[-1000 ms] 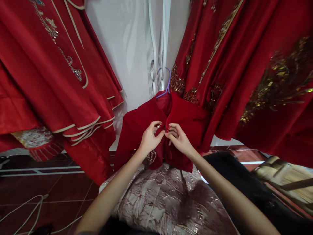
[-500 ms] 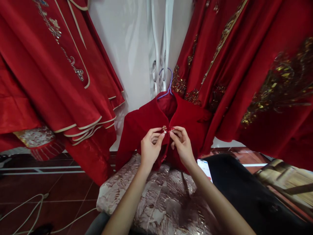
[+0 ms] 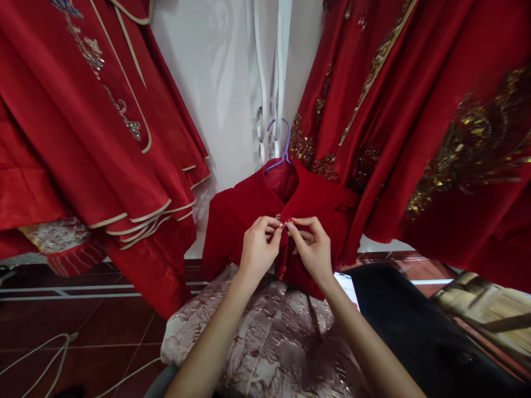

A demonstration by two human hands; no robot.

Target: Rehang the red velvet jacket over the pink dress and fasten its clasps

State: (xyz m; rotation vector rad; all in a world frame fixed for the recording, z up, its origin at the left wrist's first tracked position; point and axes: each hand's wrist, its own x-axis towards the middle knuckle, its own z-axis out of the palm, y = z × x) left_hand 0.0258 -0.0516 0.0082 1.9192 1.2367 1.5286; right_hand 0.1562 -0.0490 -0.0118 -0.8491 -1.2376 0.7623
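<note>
A red velvet jacket hangs on a purple hanger in front of me, its collar parted at the top. At the front opening, my left hand pinches a small gold-and-pearl beaded button between thumb and fingertips. My right hand is closed in a pinch on a small red fabric loop at the other front edge. The two sets of fingertips almost meet, and they partly hide the fastening. A thin red cord dangles below them.
Red embroidered garments hang at left, and red gowns with gold trim at right. Shiny pinkish brocade covers my lap area. A phone lies beside a black surface. White cable runs over the floor tiles.
Both hands have drawn closer together, bringing the beaded button up against the red loop. My left fingers now cover more of the button. The view has shifted slightly.
</note>
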